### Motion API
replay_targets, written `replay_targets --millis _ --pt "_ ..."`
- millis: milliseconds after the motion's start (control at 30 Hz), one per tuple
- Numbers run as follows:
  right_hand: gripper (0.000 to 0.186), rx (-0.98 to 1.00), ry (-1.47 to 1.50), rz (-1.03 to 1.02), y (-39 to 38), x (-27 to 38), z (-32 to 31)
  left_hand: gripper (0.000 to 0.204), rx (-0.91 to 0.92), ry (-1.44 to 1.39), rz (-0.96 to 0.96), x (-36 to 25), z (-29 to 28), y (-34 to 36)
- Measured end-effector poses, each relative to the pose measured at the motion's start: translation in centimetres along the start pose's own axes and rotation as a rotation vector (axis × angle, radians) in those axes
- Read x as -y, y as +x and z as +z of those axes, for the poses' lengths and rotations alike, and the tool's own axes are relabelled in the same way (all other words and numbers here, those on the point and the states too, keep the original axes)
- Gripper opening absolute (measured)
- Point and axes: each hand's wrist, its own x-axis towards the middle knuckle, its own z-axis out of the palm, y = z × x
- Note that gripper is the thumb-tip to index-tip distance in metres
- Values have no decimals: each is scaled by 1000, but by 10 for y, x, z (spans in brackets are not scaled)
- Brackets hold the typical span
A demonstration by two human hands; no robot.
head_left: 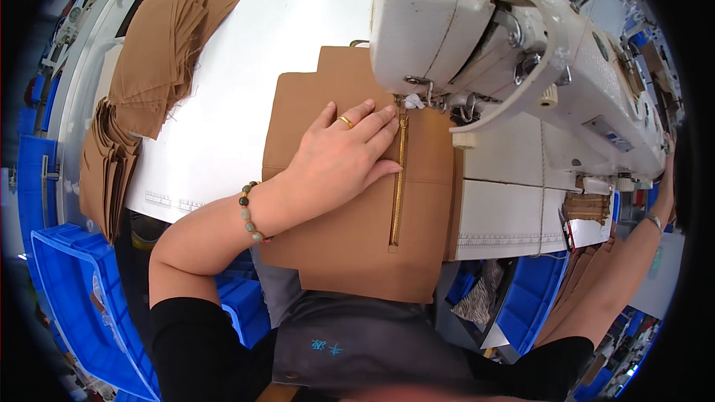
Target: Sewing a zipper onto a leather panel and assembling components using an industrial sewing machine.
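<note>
My left hand (346, 150) lies flat, fingers stretched, on a brown fabric panel (335, 246) with stepped corners. A brass zipper (399, 193) is set lengthwise into the panel, and my thumb touches its edge. The panel's upper end lies under the needle area of a white sewing machine (424, 37). My right arm reaches along the right side to the machine's far right end. There my right hand (668, 155) shows only in part; its fingers are hidden by the machine and the dark rim.
Two stacks of brown fabric pieces, one fanned (160, 52) and one folded (104, 164), lie at the table's left. Blue bins stand below left (74, 253) and below right (525, 298). The white table (246, 30) has a ruler scale along its front edge. A cord (543, 186) hangs at the right.
</note>
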Motion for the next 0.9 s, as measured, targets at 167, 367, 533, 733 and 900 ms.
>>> replay_targets --millis 167,367,533,733,900 --pt "41 56 275 209 29 -54 -29 57 11 58 12 -2 3 -4" --pt "40 52 344 247 54 -83 -48 57 23 129 14 -4 7 -5" --pt "39 47 356 260 59 -94 -55 56 26 162 23 -4 6 -4" --pt "38 41 372 279 63 -102 -60 56 13 114 18 -5 3 -6" --pt "37 41 369 293 66 -107 -63 56 12 136 -3 -7 4 -5"
